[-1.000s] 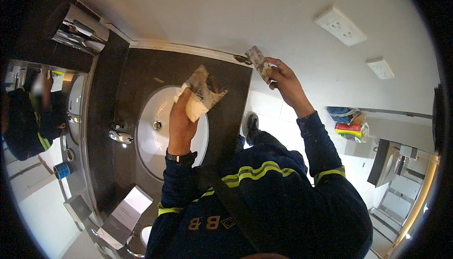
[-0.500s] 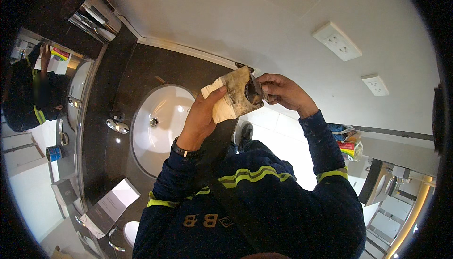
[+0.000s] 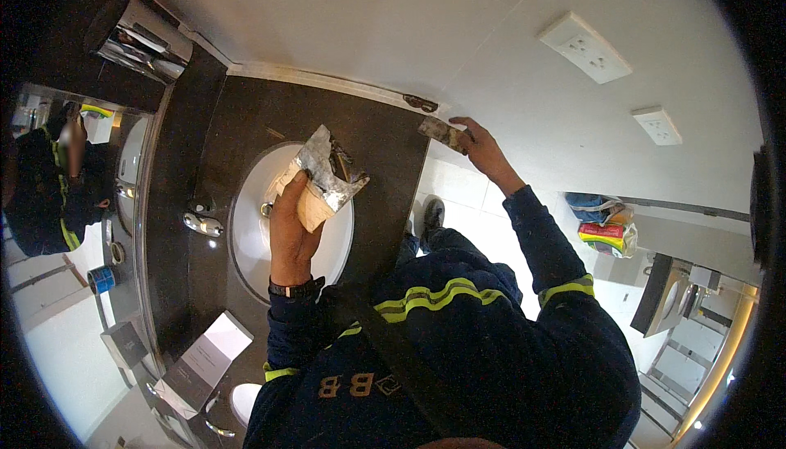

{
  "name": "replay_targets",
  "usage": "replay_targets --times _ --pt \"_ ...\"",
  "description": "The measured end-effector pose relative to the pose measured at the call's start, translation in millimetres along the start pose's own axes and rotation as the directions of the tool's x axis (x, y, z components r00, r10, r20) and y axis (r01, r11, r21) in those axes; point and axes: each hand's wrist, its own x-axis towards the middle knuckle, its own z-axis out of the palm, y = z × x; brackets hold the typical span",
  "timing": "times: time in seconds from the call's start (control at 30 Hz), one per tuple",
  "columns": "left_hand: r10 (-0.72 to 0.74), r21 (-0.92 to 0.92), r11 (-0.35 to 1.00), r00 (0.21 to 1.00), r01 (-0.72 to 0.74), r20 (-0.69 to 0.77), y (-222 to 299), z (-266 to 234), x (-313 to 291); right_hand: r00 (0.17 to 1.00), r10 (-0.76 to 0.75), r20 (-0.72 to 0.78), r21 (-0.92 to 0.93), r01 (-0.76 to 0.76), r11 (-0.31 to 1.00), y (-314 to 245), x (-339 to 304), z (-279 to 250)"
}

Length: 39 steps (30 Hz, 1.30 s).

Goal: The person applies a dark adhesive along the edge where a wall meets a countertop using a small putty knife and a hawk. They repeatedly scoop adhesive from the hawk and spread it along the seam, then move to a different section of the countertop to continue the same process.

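Note:
My left hand is closed round a stained, cream-coloured torn carton and holds it above the round white sink. Its open end has ragged edges, with dark smears about it. My right hand pinches a small flat rectangular piece, smeared grey and brown, like a scraper; its exact kind I cannot make out. This piece is at the counter's right end, close to the wall. Just beyond it, a dark gap or patch interrupts the white strip along the wall.
A chrome tap stands left of the sink on the dark counter. An open box lies nearer me, beside a second basin. White sockets are on the wall; colourful packages sit to the right. A mirror runs along the left.
My left hand has drawn the carton left, over the sink, and tilted it. My right hand has come out of the carton with the flat piece and moved up toward the wall.

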Motion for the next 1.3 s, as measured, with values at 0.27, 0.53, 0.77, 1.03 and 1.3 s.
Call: replay_targets --times 0.27,0.53,0.77,1.03,1.3 --pt "-0.066 -0.149 0.987 0.995 0.055 -0.071 -2.2 -5.3 -11.8 0.963 -0.252 -0.098 -0.202 0.229 0.952 13.5 59.8 25.1" --pt "-0.088 -0.145 0.987 0.989 0.070 -0.117 -4.0 -11.9 -18.6 0.970 -0.232 -0.077 -0.127 0.221 0.967 3.2 65.7 36.3" --pt "-0.207 -0.265 0.951 0.967 0.162 -0.150 -5.8 -22.0 -9.5 0.974 -0.124 -0.189 -0.042 0.118 0.992 -3.1 52.3 32.7" --pt "0.197 0.693 0.697 0.979 -0.181 0.058 -14.9 -31.6 -14.0 0.870 -0.245 -0.428 -0.142 0.203 0.969 21.8 67.1 56.3" --pt "-0.165 -0.245 0.960 0.981 0.136 -0.102 -9.4 -33.3 -13.5 0.950 -0.155 -0.270 -0.172 0.111 0.979 17.4 76.8 55.9"
